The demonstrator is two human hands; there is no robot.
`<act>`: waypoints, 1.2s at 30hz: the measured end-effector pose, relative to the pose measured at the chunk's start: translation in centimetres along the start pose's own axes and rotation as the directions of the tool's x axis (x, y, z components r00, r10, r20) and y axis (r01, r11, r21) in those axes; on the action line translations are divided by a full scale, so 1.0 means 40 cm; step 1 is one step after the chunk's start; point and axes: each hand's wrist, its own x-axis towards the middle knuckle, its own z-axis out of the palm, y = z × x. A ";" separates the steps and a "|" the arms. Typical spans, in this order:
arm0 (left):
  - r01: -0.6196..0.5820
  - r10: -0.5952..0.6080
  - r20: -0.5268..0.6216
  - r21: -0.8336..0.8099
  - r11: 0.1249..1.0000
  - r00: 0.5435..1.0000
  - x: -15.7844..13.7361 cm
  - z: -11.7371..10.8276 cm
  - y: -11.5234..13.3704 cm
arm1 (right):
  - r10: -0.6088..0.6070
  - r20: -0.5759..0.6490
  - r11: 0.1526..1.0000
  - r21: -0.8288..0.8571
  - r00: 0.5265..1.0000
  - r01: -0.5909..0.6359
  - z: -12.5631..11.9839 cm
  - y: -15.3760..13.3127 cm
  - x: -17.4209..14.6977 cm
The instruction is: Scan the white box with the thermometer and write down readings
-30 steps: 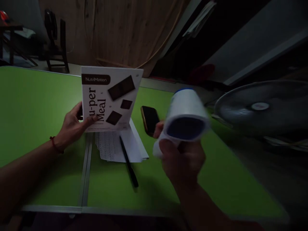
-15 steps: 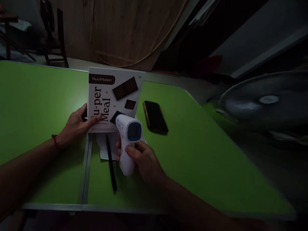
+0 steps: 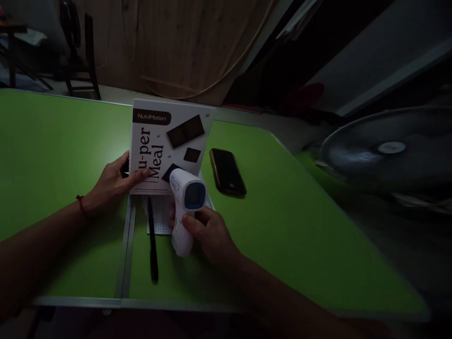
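Observation:
My left hand (image 3: 118, 179) grips the lower left edge of a white box (image 3: 176, 157) labelled NutriMotion, thumb across its front and the other fingers behind. The box stands upright and shows brown bars on its face. Wrapped around the handle of a white infrared thermometer (image 3: 183, 230) is my right hand (image 3: 208, 230). The thermometer's nose points at the box's lower front, and its blue-framed screen faces me; I cannot tell whether nose and box touch. Below the box, a black pen (image 3: 153, 249) lies partly over a printed paper sheet (image 3: 163, 216).
A dark phone (image 3: 228, 172) lies on the green table (image 3: 289, 226) right of the box. A metal-edged seam (image 3: 126, 254) crosses the table by my left forearm. Beyond the right edge stands a large round fan (image 3: 388, 146). A dark chair (image 3: 83, 66) is behind.
The thermometer and my right hand have shifted slightly left. The box leans a little differently, its top slightly to the right. The pen's near end has swung left.

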 end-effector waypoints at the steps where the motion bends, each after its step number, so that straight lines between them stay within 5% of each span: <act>1: 0.003 -0.003 0.002 0.001 1.000 1.000 0.000 0.000 0.000 | 0.000 -0.010 1.000 -0.012 1.000 -0.001 0.001 -0.001 0.001; 13: 0.011 -0.011 0.011 -0.036 0.999 1.000 0.001 0.001 0.004 | -0.005 -0.031 1.000 -0.031 1.000 0.004 0.003 -0.009 0.003; 22: 0.024 -0.024 0.000 -0.098 0.995 1.000 -0.006 0.002 -0.004 | -0.136 -0.358 0.988 -0.116 0.924 0.101 -0.021 -0.017 0.003; 28: -0.096 0.095 -0.104 -0.002 0.995 0.990 0.006 -0.024 -0.030 | -0.144 -0.317 0.964 -0.260 0.937 0.060 -0.054 -0.012 0.001; 32: -0.127 0.133 -0.187 0.046 0.991 0.973 0.025 -0.055 -0.041 | -0.211 -0.330 0.822 -0.570 0.920 -0.016 -0.099 -0.009 0.006; 36: -0.092 0.058 -0.200 -0.166 0.982 0.978 0.037 -0.072 -0.056 | -0.257 -0.310 0.558 -0.821 0.915 -0.122 -0.148 0.013 0.010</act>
